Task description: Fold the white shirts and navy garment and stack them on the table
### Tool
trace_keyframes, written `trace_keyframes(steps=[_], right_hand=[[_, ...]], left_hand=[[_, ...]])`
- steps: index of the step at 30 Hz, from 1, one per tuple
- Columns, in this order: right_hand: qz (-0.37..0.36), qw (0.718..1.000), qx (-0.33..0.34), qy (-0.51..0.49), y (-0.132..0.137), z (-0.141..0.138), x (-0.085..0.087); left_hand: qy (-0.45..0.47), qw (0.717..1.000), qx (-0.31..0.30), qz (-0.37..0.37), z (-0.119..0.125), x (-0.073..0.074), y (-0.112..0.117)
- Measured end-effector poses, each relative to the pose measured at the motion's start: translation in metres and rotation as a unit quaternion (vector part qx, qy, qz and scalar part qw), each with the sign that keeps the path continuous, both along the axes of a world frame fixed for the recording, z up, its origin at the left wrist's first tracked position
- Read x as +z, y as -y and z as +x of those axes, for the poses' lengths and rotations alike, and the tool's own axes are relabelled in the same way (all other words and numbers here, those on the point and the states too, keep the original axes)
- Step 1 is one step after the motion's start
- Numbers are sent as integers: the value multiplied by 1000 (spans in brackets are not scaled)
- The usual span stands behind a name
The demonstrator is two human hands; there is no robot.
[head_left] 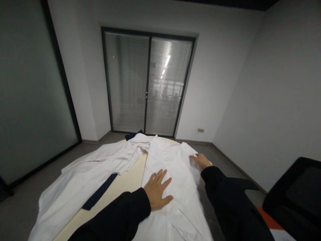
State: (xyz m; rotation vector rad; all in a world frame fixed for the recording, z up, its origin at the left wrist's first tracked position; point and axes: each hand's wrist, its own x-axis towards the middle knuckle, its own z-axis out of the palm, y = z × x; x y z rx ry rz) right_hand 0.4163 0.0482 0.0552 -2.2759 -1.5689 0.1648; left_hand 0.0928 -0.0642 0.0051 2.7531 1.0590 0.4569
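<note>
Left hand (157, 189) flat on white garment (175, 174)

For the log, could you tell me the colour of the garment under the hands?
White garment, head view.

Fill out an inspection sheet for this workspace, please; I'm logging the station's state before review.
Surface: pale table, mostly covered by cloth.
Job's things: white garment spread flat along the table's right side.
Clutter: second white garment lying rumpled to the left; dark blue cloth partly under it, another dark piece at the far edge.
Hands: left hand flat, fingers spread, on the white garment; right hand at its right edge, grip not clear.
Cables: nothing seen.
Surroundings: window with blinds, grey walls, black chair at right, wall socket.
</note>
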Motion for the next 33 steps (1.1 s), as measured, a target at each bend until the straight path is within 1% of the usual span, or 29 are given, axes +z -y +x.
trace_keyframes(steps=[3,5,10,16,20,24,28,30,33], right_hand=[[-8,1000,18,-3,-4,-11,6],[-7,1000,19,7,-6,-21,11],[-7,999,20,44,-5,-61,20],[-5,995,77,69,4,-118,16],[-8,989,130,72,8,-143,11],[-25,982,179,62,12,-156,5],[-72,971,226,42,15,-160,0],[-109,961,251,27,14,-159,2],[-177,948,266,4,11,-149,10]], left_hand=[[0,1000,-1,-18,-2,-4,-2],[-4,1000,-1,-31,-2,-3,-2],[4,999,7,-40,-2,3,1],[28,997,29,-60,1,3,-1],[49,996,35,-68,1,2,-2],[53,996,33,-62,0,0,-3],[46,997,35,-49,1,-1,-3],[38,997,37,-49,1,0,-3],[27,998,35,-53,0,3,-1]])
